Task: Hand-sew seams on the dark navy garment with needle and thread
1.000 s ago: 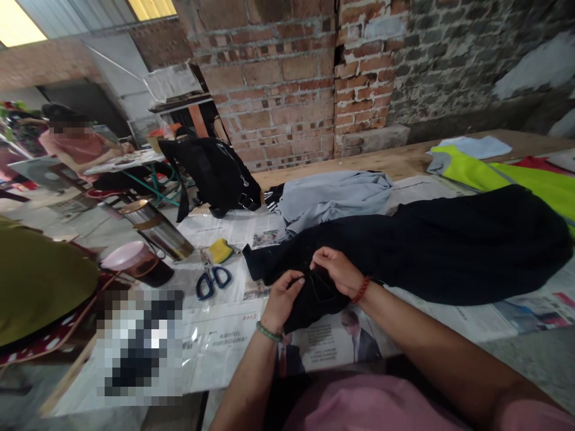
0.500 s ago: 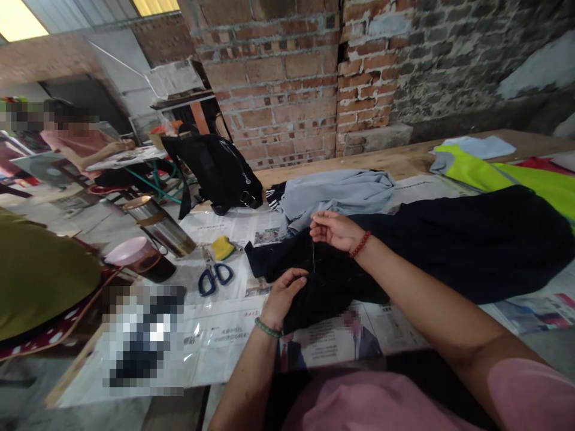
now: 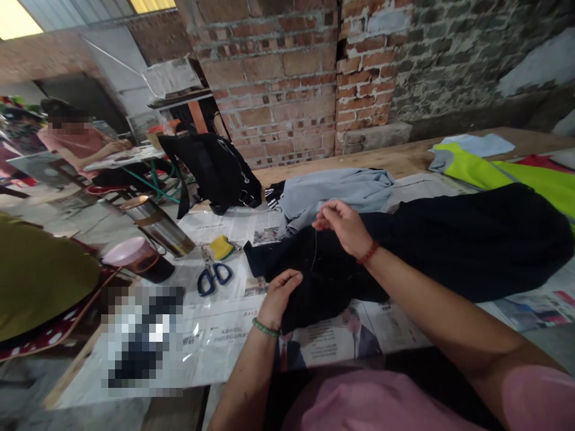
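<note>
A dark garment (image 3: 471, 239), black to navy, lies across the newspaper in front of me. My left hand (image 3: 282, 293), with a green bead bracelet at the wrist, pinches its near left part between thumb and fingers. Above the cloth is my right hand (image 3: 345, 227), wearing a red bracelet, its fingers pressed together. From those fingertips a thin pale thread (image 3: 314, 254) runs down to the cloth near my left hand, slightly curved. I cannot make out a needle. Blue-handled scissors (image 3: 214, 279) and a yellow-green sponge-like piece (image 3: 221, 246) lie to the left.
Left of the scissors stand a steel flask (image 3: 159, 226) and a lidded cup of dark liquid (image 3: 144, 263). A black bag (image 3: 215, 170) and grey clothing (image 3: 335, 188) lie behind. Neon-yellow fabric (image 3: 521, 179) is at right. Another person (image 3: 76, 143) sits at a far table.
My right hand has risen slightly and turned, moving a little right. The thread, straight before, now hangs in a slight curve. My left hand keeps its hold on the garment.
</note>
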`<state>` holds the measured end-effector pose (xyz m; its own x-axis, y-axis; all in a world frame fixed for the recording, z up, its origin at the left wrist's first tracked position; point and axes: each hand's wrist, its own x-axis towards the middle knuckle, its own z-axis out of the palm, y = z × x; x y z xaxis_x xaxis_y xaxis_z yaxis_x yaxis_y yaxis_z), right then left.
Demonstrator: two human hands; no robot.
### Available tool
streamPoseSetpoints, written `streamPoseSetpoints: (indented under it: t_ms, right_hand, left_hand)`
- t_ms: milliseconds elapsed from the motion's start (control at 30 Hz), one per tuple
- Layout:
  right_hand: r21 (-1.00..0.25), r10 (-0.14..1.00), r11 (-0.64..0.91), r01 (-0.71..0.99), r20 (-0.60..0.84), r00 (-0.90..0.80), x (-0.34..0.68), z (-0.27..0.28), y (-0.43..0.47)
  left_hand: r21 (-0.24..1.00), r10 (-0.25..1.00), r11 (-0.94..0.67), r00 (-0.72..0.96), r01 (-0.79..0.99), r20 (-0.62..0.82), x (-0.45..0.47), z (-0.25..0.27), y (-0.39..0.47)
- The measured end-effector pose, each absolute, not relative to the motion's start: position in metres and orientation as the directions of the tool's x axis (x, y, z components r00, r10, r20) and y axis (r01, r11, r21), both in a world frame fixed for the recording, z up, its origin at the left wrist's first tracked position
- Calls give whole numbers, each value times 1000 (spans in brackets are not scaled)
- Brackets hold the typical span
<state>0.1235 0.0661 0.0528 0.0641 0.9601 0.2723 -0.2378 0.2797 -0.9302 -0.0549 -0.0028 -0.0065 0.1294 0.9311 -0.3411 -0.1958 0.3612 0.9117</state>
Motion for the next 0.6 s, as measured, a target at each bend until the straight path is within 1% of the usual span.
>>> streamPoseSetpoints:
  t_ms: [67,100,167,233,267,333,400,500,533,600]
  right_hand:
    - [-954,954,299,30,299,2,121,31,41]
    - [-922,940,339,185,341,-25,121,19,29]
    - [-773,889,444,453,441,-120,122,-5,10]
    - [-623,864,476,620,463,-199,127,-24,0]
    - [-569,862,470,675,460,-212,130,-31,0]
    - [-523,866,440,730,462,-190,139,-35,6]
    - [-543,858,425,724,496,-131,149,-31,15]
    - [-597,829,444,669,557,-52,167,-19,24]
    - [-609,820,448,655,572,-29,172,-17,24]
    - [-634,810,438,637,585,25,181,-16,23]
  left_hand:
    - [914,933,358,108,-193,-343,-55,-7,-2]
    - [915,935,355,102,-191,-341,-55,-7,-1]
    - [919,937,348,96,-184,-336,-55,-6,1]
    - [920,934,354,109,-168,-340,-55,-5,2]
    - [920,930,363,122,-146,-347,-54,-4,2]
    - [923,918,378,157,-67,-364,-53,-2,2]
    - [921,903,389,191,18,-385,-51,0,2]
    - [916,882,380,248,129,-401,-46,6,1]
    - [922,884,343,269,179,-381,-43,9,2]
    - [936,910,174,312,306,-271,-36,17,6]
